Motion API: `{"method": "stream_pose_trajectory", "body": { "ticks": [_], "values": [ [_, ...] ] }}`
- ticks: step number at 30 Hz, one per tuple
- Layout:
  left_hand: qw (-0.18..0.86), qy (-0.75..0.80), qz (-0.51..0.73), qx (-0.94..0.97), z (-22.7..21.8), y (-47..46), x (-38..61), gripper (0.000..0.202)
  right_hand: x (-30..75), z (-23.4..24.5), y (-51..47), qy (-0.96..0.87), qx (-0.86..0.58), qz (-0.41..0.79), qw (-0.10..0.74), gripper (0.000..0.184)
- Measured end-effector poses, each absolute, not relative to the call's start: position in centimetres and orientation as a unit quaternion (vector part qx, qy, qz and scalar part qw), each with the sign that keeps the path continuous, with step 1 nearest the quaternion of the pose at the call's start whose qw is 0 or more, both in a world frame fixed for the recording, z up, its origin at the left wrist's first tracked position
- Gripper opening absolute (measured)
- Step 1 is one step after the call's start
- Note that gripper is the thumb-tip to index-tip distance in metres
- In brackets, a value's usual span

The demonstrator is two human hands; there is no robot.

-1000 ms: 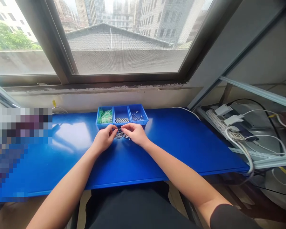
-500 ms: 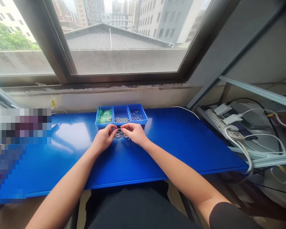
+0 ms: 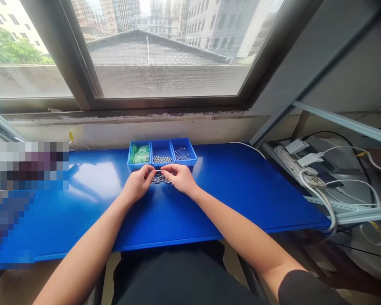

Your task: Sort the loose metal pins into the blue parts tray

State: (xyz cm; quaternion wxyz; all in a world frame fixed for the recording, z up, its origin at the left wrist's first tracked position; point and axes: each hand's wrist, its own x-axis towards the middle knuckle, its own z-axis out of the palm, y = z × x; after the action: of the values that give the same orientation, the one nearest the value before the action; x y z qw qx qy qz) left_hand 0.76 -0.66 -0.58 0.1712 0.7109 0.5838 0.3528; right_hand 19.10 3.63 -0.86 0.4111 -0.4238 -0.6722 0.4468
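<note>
Head: pinched grips (image 3: 138, 181) (image 3: 180, 178) on thin rod (image 3: 158, 170)

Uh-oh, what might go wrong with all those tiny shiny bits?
1. The thin metal piece pinched between the left hand and right hand might slip and get lost in the similar-looking pile of metal pins just below.
2. That pile lies loose on the blue table, so a bump from either hand could scatter it.
3. The blue tray is open and close to the hands, so a knock might spill its small parts.
</note>
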Motion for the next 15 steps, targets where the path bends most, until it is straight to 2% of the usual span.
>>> {"method": "stream_pose_trajectory", "body": {
  "ticks": [6,15],
  "values": [
    [0.177,0.577,0.358,0.713,-0.6,-0.65,0.73,0.015,19.1,-0.85,3.64,-0.675,-0.421,0.445,0.411,0.017],
    [0.179,0.587,0.335,0.715,-0.49,-0.71,0.65,0.023,19.1,-0.33,3.33,-0.678,-0.425,0.44,0.408,0.016]
  ]
}}
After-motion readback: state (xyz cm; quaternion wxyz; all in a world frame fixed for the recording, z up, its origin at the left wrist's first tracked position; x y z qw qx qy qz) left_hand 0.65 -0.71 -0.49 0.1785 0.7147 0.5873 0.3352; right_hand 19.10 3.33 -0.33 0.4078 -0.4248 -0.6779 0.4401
